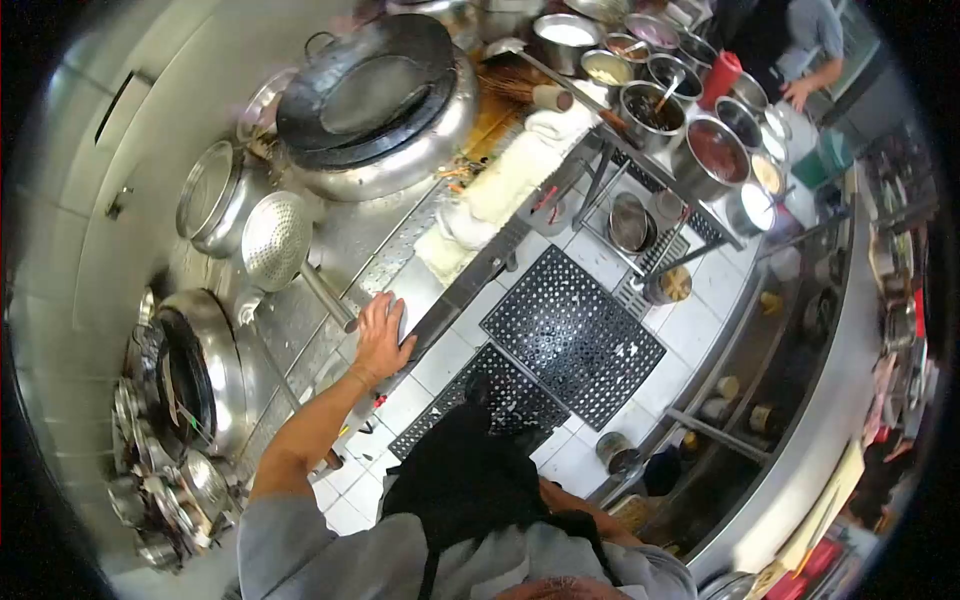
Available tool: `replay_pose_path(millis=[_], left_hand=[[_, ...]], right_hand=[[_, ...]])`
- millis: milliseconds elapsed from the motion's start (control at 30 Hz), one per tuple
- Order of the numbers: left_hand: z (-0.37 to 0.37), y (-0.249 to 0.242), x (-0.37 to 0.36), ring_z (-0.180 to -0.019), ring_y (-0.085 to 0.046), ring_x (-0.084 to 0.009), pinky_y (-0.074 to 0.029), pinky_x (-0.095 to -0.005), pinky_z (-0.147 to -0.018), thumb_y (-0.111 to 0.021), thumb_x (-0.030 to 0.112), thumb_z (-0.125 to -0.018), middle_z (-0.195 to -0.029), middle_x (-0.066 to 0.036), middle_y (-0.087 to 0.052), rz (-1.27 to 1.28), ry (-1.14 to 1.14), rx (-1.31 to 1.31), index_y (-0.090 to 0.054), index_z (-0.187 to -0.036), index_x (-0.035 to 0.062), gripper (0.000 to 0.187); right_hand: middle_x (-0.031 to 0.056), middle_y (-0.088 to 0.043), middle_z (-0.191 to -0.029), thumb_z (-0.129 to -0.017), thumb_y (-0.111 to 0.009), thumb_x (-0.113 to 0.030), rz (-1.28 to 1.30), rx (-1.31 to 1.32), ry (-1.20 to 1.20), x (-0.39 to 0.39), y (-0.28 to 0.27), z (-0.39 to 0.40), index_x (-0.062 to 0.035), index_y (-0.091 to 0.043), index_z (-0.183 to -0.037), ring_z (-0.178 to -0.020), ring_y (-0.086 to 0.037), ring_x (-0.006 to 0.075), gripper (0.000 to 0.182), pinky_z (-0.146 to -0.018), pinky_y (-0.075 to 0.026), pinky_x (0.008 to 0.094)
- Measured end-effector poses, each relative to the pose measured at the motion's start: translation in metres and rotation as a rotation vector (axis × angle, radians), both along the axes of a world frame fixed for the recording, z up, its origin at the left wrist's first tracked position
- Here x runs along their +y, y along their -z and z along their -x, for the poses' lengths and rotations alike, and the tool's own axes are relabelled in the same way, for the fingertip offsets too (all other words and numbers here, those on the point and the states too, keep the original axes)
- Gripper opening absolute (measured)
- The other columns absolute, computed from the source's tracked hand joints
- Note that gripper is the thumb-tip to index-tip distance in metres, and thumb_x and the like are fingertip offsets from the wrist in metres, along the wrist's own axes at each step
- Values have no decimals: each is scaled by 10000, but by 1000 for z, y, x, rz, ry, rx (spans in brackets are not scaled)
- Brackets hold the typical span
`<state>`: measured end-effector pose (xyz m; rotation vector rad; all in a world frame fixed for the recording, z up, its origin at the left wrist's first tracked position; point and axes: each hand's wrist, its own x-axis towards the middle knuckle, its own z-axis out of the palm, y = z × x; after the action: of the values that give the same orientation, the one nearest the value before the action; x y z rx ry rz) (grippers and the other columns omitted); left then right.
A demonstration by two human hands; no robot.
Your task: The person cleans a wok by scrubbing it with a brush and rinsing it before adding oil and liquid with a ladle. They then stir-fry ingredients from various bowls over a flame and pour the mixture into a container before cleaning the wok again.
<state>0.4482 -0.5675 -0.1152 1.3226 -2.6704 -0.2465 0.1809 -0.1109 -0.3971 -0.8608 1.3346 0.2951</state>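
Observation:
My left hand [380, 337] rests on the front edge of the steel stove counter with its fingers spread and nothing in them. Just beyond the fingertips is the handle end of a large perforated skimmer [277, 242], its round bowl lying on the counter. A second long-handled tool [268, 350] lies to the left of my forearm, reaching over the counter edge. White folded cloths [490, 195] lie along the edge further up. Of my right arm, only the forearm [590, 513] shows beside the black apron; the hand is hidden.
Large black woks [365, 90] sit on the far burner, another wok [185, 375] at left. Several sauce pots [710, 155] crowd the upper right, near a co-worker's hand [797, 93]. Black rubber mats [572, 335] cover the tiles. A steel counter [800, 440] curves along the right.

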Motion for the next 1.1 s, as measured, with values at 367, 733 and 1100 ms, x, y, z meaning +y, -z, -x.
replay_pose_path(millis=[367,733,1100], left_hand=[[-1,-12,-11,-1403,-277,-416,-224,-567,-1147,-748,244,-770,-1446,-234,-376,-110,-16,102,-468,-1360,-3,699],[-5,-20,-11,-1422,-271,-395,-179,-578,-1176,-725,230,-792,-1473,-202,-374,-225,-68,150,-463,-1386,31,679],[7,-27,-19,-1359,-366,-399,-214,-569,-1164,-772,213,-718,-1407,-204,-435,-163,-104,144,-527,-1309,10,671]], right_hand=[[160,-648,-1144,-894,-542,-224,12,203,101,-90,-88,121,-100,-635,-1162,-1008,-637,394,310,-922,-493,499],[167,-654,-1106,-865,-567,-170,256,276,-287,-281,-101,168,-71,-637,-1123,-957,-659,379,286,-887,-517,485],[202,-616,-1045,-786,-599,5,1471,603,51,-527,-336,203,-24,-679,-953,-937,-614,396,188,-822,-503,470]])
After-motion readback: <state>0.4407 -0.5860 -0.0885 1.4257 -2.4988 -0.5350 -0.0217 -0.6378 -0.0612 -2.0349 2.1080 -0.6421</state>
